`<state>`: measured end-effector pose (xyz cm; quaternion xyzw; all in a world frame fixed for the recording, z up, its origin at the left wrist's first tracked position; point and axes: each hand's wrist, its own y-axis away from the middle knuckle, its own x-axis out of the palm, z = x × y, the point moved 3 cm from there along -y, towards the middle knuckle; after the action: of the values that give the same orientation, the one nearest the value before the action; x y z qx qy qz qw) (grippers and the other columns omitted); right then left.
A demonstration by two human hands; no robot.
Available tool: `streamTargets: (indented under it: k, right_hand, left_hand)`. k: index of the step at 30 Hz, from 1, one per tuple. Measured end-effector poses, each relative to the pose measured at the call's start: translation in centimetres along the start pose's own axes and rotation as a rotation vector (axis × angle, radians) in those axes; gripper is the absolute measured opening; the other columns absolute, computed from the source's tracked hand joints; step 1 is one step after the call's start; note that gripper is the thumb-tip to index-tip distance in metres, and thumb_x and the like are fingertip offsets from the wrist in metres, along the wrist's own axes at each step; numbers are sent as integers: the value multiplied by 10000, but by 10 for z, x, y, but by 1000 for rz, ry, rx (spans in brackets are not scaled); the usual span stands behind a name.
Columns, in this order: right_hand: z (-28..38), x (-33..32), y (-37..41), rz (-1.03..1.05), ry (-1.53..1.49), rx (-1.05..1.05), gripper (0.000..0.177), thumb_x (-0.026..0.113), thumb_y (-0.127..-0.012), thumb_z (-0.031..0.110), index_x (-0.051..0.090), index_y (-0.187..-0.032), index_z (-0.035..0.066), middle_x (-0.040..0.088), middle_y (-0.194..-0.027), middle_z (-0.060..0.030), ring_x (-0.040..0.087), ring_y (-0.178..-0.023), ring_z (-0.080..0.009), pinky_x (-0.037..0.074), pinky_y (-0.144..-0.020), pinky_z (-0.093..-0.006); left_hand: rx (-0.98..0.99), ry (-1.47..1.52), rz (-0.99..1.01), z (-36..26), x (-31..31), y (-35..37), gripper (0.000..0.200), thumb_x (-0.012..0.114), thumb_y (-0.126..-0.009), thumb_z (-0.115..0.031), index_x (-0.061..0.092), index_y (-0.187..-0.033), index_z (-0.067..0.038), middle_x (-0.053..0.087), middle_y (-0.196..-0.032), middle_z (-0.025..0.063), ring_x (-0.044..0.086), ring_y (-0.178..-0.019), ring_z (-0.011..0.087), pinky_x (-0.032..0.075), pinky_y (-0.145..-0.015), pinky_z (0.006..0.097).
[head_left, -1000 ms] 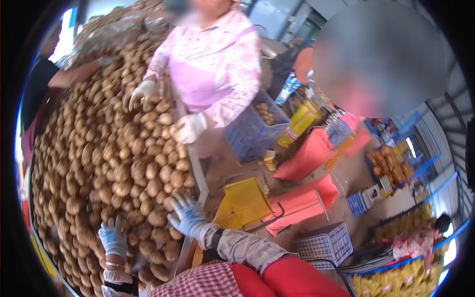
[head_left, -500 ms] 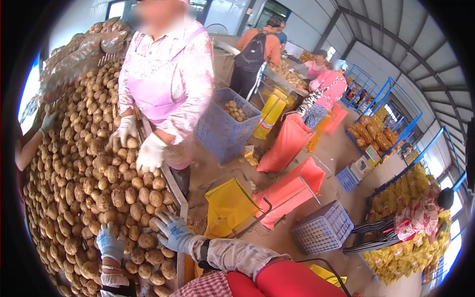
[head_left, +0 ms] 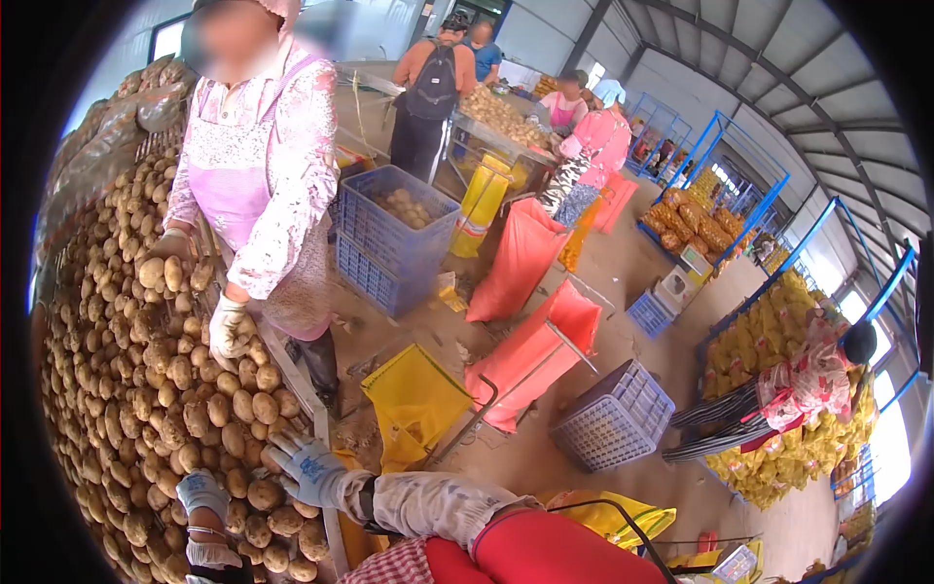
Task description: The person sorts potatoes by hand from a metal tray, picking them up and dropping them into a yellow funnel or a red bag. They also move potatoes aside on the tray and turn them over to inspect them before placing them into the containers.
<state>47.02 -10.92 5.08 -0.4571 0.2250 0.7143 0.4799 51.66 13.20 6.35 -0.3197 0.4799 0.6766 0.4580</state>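
Brown potatoes [head_left: 146, 389] cover a large sorting table with a metal edge [head_left: 309, 404]. My left hand [head_left: 202, 494], in a light blue glove, rests on the potatoes at the bottom left; its fingertips are bent down among them, and what they hold, if anything, is hidden. My right hand [head_left: 306, 469], also gloved in blue, lies across the potatoes beside the table's edge with its fingers spread, holding nothing. Across the table a person in a pink apron [head_left: 229, 195] works with white-gloved hands [head_left: 230, 331] on the same potatoes.
Right of the table stand an open yellow bag [head_left: 413, 399], red bags [head_left: 545, 355], an empty-looking blue crate [head_left: 615, 414] and stacked blue crates [head_left: 389, 234] with potatoes. Other people work at a further table [head_left: 501, 122]. Filled yellow sacks [head_left: 769, 341] lie at the right.
The view has swung so that most things sit further left. The co-worker's hands have drawn apart, one now raised with potatoes. My hands remain on the potatoes.
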Motion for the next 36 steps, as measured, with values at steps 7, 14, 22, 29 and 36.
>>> streamTargets:
  k: [7,14,22,29,36]
  right_hand:
    - [0,5,-1,-82,-18,4,619,588,-832,296,431,-1379,50,382,-1454,-184,366,-1331,-378,298,-1087,-500]
    - [1,4,-3,-51,3,9,629,590,-828,296,426,-1384,50,389,-1448,-185,380,-1315,-382,308,-1079,-498]
    - [1,3,-1,-69,-1,-10,600,595,-830,295,451,-1361,57,394,-1448,-186,390,-1312,-373,295,-1093,-502]
    - [2,2,-2,-66,-12,1,586,596,-830,287,460,-1348,48,405,-1439,-190,389,-1313,-375,291,-1103,-496]
    - [4,-3,-3,-60,-49,8,584,601,-825,270,458,-1343,40,405,-1435,-192,373,-1324,-386,294,-1102,-500]
  left_hand:
    - [-84,-56,-137,-4,35,-18,261,671,-795,-291,699,-986,-116,698,-1020,83,675,-966,228,531,-783,336]
    - [-63,50,-187,-6,19,-3,313,699,-752,-295,686,-997,-101,680,-1041,113,659,-986,261,518,-827,352]
    - [-62,143,-168,-11,4,9,308,696,-715,-252,680,-978,-94,679,-1023,117,657,-971,280,517,-828,358]
    - [-55,74,-213,-20,-8,20,309,691,-710,-238,665,-984,-98,684,-994,113,664,-953,279,522,-806,351]
    - [-83,128,-204,-17,2,12,295,704,-698,-203,662,-970,-95,675,-999,120,655,-966,288,516,-808,357]
